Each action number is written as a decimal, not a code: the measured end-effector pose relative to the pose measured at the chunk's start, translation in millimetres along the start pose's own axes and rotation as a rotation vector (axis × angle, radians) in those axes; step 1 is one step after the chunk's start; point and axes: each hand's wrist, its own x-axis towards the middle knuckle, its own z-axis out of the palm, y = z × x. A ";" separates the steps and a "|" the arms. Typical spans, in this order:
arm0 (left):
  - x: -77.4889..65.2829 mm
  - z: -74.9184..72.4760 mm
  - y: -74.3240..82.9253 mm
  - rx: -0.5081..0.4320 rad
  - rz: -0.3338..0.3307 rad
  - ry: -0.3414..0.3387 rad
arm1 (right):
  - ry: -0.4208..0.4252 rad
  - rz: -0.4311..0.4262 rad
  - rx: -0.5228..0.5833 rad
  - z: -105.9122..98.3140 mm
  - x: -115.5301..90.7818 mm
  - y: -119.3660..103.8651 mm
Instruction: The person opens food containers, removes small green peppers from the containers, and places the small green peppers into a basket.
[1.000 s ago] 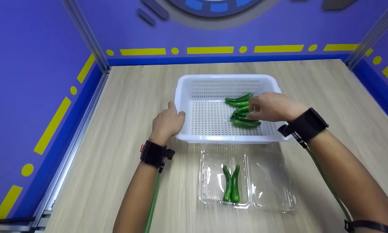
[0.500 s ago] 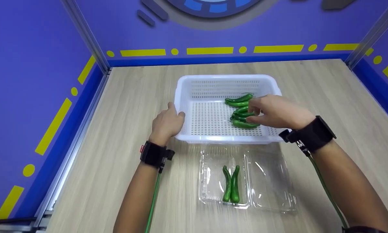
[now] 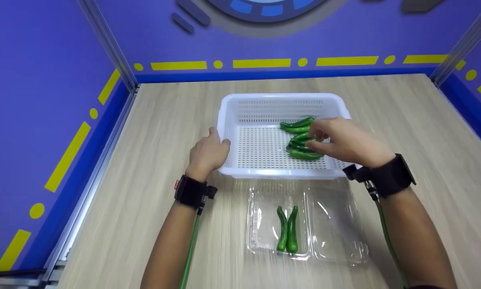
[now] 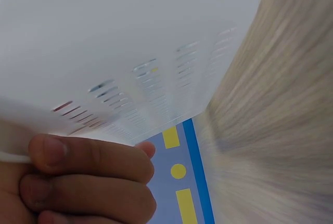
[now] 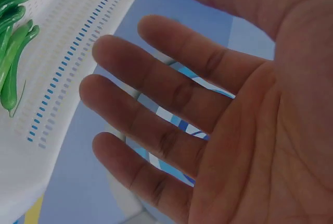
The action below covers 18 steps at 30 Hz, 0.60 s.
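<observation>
A white perforated plastic basket stands on the table, tilted in the left wrist view only by the camera's angle. My left hand grips its left rim, fingers curled beneath the lip. Several green chili peppers lie together in the basket's right half. Over them hovers my right hand; in the right wrist view its fingers are loosely extended, apart from the peppers, and hold nothing. Two more green chili peppers lie side by side in the left half of a clear clamshell container.
In front of the basket, the container's clear lid lies folded open to the right. The pale wooden table is bounded by blue panels at the back and sides. Green cables run along both forearms.
My right wrist and forearm have swung down and inward, while the right hand stays over the peppers. My left hand, the basket and the clamshell have not moved.
</observation>
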 end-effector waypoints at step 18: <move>0.2 -0.2 -0.1 0.003 0.000 -0.005 | 0.146 -0.186 0.078 9.3 -13.3 -6.7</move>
